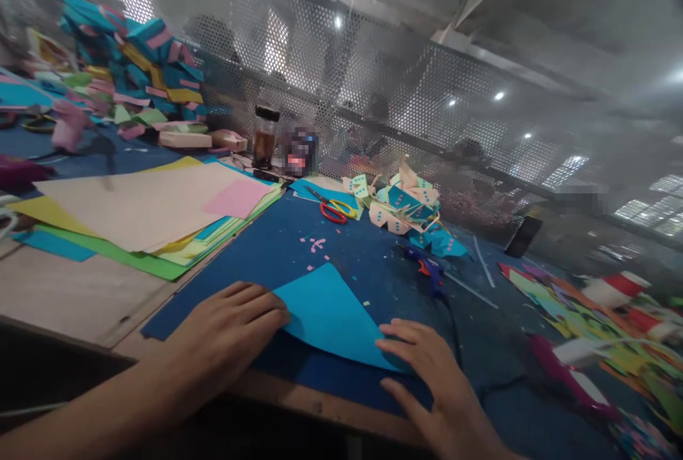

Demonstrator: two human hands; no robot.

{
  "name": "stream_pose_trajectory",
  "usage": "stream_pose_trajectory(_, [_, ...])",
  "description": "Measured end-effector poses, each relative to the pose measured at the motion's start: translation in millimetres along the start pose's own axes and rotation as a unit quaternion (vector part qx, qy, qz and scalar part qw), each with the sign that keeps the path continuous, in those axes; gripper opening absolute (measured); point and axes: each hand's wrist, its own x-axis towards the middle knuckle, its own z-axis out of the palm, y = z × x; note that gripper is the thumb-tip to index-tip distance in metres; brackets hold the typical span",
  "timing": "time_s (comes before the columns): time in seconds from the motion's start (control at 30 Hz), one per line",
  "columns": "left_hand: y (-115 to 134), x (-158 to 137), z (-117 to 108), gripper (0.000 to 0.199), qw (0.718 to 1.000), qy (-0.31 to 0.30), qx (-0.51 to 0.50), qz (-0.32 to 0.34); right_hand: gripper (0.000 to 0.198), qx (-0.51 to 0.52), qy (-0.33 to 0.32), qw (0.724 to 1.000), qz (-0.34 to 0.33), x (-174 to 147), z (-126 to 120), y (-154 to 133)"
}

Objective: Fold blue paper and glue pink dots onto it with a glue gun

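A blue sheet of paper [334,318], triangular in outline, lies on the dark blue work surface with its point away from me and its near edge bowed. My left hand [242,321] has its fingers bent together around the left corner, hiding that corner. At the opposite corner, my right hand [427,367] is open, fingers apart, with the fingertips at the paper. Small pink paper scraps [316,244] are scattered just beyond the sheet. Farther back rest scissors [336,211] with one red and one yellow handle loop. A blue glue gun [427,268] lies to the right.
Stacked coloured sheets [144,204] cover the left side. Behind are a jar with dark contents [265,136] and a pile of dotted paper shapes [408,200]. A black phone-like object [524,236] leans at the back right; a magenta glue gun [570,378] and paper strips lie right.
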Motion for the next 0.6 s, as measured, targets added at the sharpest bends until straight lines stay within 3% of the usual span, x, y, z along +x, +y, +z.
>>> stream_pose_trajectory(0.1, [7,7,-6,0.026,1.000,0.001,0.005,0.004,0.030,0.012,0.013,0.999,-0.028,7,4,-11])
stream_pose_trajectory(0.23, [11,9,-9,0.027,1.000,-0.001,-0.006,0.002,0.016,0.037,0.042,0.998,-0.015,17,10,-21])
stream_pose_trajectory(0.6, [13,-2,4,0.010,0.988,-0.027,-0.096,-0.120,0.009,0.035,0.049,0.997,0.041,28,14,-40])
